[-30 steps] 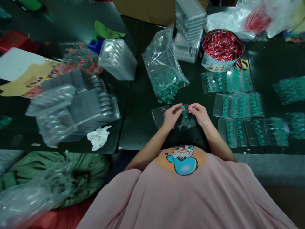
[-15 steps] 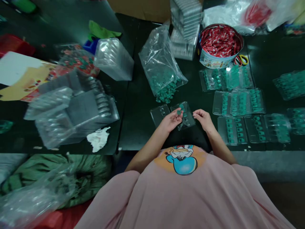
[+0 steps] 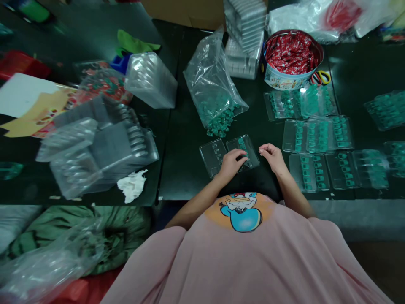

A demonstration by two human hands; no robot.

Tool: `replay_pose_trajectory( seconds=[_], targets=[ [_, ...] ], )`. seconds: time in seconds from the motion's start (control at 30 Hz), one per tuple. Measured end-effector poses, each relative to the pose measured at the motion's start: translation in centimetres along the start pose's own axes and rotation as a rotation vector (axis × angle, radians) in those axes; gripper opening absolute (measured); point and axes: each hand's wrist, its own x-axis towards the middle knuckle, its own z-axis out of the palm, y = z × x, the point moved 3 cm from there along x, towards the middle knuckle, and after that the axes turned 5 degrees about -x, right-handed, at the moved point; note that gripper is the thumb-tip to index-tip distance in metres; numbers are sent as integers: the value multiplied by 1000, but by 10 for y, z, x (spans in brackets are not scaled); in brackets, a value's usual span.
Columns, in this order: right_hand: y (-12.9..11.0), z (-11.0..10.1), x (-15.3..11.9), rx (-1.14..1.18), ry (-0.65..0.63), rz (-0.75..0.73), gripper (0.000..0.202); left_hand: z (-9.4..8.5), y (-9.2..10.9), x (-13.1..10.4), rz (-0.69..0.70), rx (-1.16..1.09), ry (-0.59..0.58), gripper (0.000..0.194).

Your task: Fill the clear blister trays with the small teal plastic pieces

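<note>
A clear hinged plastic tray [image 3: 211,158] lies unfolded on the dark table, with green pieces in the slots of its right half. Over that right half, my left hand [image 3: 231,164] pinches a small green piece [image 3: 245,155] down at the row. My right hand [image 3: 270,155] hovers just off the tray's right edge, its thumb and fingertips together; anything between them is too small to make out. Behind the tray, a clear bag [image 3: 210,80] lies with loose green pieces [image 3: 220,123] at its mouth.
Filled trays [image 3: 316,135] stand in rows to the right. A round tin [image 3: 289,80] of red packets and scissors [image 3: 321,77] are behind them. Stacked empty trays [image 3: 110,143] and a crumpled white tissue [image 3: 132,185] lie left. More clear trays [image 3: 243,50] stand at the back.
My left hand has turned from palm up to palm down and brought its green piece down onto the tray's right half. My right hand has shifted slightly right, off the tray's edge.
</note>
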Motion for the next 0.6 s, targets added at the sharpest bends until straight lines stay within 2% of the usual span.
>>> replay_pose_trajectory(
  seconds=[0.1, 0.23, 0.43, 0.53, 0.6],
  targets=[
    [1, 0, 0, -15, -4, -8, 17, 9, 0, -1, 230, 232, -98, 9],
    [4, -1, -1, -46, -4, -30, 17, 16, -4, -3, 363, 370, -144, 14],
    [-5, 3, 11, -139, -8, -77, 17, 16, -6, -6, 364, 461, -192, 25],
    [-20, 17, 38, -244, -41, -161, 13, 18, -9, -5, 356, 496, -204, 27],
    [-30, 34, 64, -334, -75, -223, 10, 20, -12, -5, 354, 520, -207, 28]
  ],
)
